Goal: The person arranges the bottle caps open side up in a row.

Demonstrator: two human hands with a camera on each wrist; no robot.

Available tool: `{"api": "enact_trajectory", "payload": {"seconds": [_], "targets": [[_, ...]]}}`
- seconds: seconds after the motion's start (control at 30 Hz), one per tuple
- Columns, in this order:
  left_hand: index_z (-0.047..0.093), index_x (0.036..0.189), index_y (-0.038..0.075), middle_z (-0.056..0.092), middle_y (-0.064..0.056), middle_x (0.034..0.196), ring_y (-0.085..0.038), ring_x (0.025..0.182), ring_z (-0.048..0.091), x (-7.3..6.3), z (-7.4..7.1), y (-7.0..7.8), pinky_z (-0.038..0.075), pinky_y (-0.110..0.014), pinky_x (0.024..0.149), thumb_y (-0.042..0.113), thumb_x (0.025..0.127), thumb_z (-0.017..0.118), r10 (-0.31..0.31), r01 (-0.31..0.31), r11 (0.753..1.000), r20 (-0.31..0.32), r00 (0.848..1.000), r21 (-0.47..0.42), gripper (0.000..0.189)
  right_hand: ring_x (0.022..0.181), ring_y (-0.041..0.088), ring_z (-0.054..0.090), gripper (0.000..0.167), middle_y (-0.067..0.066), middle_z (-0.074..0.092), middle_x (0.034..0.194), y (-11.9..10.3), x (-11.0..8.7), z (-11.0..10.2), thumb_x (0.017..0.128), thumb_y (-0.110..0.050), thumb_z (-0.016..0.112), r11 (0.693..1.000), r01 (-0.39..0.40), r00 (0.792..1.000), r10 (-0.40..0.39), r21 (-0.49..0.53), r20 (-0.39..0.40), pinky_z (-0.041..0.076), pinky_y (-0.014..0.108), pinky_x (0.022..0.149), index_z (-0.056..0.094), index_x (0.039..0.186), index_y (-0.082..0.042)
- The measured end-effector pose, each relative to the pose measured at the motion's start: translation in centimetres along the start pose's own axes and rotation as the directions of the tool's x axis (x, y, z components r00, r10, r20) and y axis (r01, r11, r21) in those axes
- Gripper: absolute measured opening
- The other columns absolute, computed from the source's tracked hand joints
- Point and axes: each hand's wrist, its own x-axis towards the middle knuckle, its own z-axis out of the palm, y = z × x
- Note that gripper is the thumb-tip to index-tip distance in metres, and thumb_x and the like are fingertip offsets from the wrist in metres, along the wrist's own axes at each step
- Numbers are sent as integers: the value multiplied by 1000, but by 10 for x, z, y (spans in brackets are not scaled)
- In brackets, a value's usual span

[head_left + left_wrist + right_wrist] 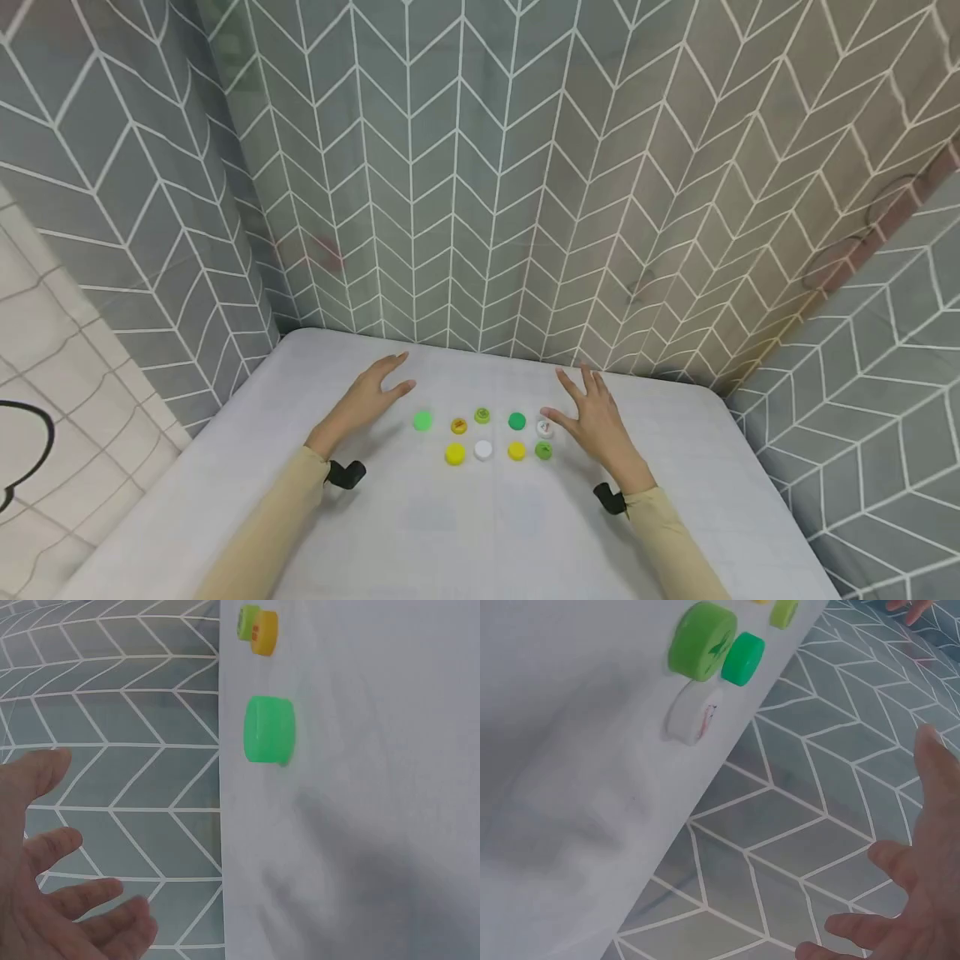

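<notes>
Several plastic bottle caps lie in two loose rows on the white cloth. My left hand (367, 398) hovers left of the bright green cap (422, 421), fingers spread and holding nothing. Over by the white cap with red print (544, 428), my right hand (597, 422) is raised with fingers apart, also holding nothing. Between the hands are an orange cap (458, 426), a lime cap (482, 415) and a dark green cap (517, 421). Nearer me sit two yellow caps (455, 454), a plain white cap (483, 450) and a leaf-marked green cap (543, 450).
The white-covered table (450, 542) reaches back to a grey curtain (480, 208) with white chevron lines. More of this patterned cloth hangs at both sides. A black wrist mount (347, 475) sticks out below the left hand, another (610, 498) below the right.
</notes>
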Motion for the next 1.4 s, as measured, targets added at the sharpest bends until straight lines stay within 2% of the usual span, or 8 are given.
{"api": "enact_trajectory", "payload": {"seconds": [0.2, 0.33, 0.57, 0.77, 0.9, 1.0, 1.23, 1.4], "targets": [[36, 150, 18, 38, -13, 152, -40, 133, 43, 10, -4, 5, 37, -54, 106, 43, 93, 61, 58, -59, 992, -10, 998, -113, 66, 135, 55, 30, 75, 29, 24, 154, -4, 7, -7, 88, -52, 62, 997, 13, 999, -11, 79, -31, 37, 66, 97, 35, 150, -19], [42, 146, 17, 43, -12, 149, -38, 130, 48, 15, -11, 12, 40, -50, 105, 33, 93, 64, 75, -74, 985, 4, 997, -157, 61, 130, 53, 38, 71, 29, 30, 151, -9, 15, -13, 88, -46, 65, 993, 42, 997, -36, 108, -64, 40, 63, 97, 39, 148, -18], [52, 139, 17, 48, -7, 145, -31, 127, 53, 28, -43, 25, 50, -42, 95, 25, 90, 69, 101, -82, 969, 74, 992, -231, 53, 125, 45, 49, 68, 26, 45, 141, -33, 38, -27, 86, -38, 70, 978, 150, 984, -133, 146, -117, 45, 56, 96, 44, 145, -15], [56, 136, 16, 55, -10, 137, -30, 120, 59, 35, -65, 26, 53, -38, 90, 22, 87, 72, 160, -129, 944, 79, 984, -302, 52, 103, 32, 64, 67, 14, 59, 129, -62, 56, -36, 84, -36, 73, 961, 225, 970, -204, 159, -135, 53, 46, 81, 48, 143, -19], [56, 135, 13, 59, -13, 131, -31, 114, 61, 30, -59, 18, 54, -35, 88, 15, 88, 71, 177, -140, 933, 85, 980, -333, 50, 97, 25, 66, 66, 7, 62, 127, -80, 62, -23, 82, -37, 75, 958, 217, 975, -201, 188, -99, 52, 41, 73, 50, 141, -22], [56, 135, 13, 60, -15, 130, -30, 112, 61, 25, -49, 9, 53, -36, 87, 12, 87, 71, 164, -125, 938, 96, 982, -324, 50, 99, 24, 65, 65, 6, 63, 125, -91, 65, -5, 82, -37, 75, 950, 202, 979, -198, 236, -43, 53, 39, 73, 51, 140, -21], [59, 133, 11, 62, -19, 124, -35, 108, 59, 22, -29, -13, 50, -34, 81, 6, 84, 72, 134, -92, 956, 135, 982, -278, 51, 99, 26, 63, 66, 6, 67, 116, -110, 76, 30, 82, -39, 75, 935, 182, 973, -216, 304, 82, 51, 38, 78, 51, 141, -22], [57, 133, 8, 61, -25, 119, -37, 106, 59, 20, -16, -24, 49, -37, 87, 4, 83, 73, 111, -52, 956, 192, 975, -288, 53, 101, 28, 63, 64, 7, 69, 113, -125, 82, 44, 80, -38, 77, 928, 161, 964, -220, 335, 147, 45, 44, 88, 54, 138, -24]]}}
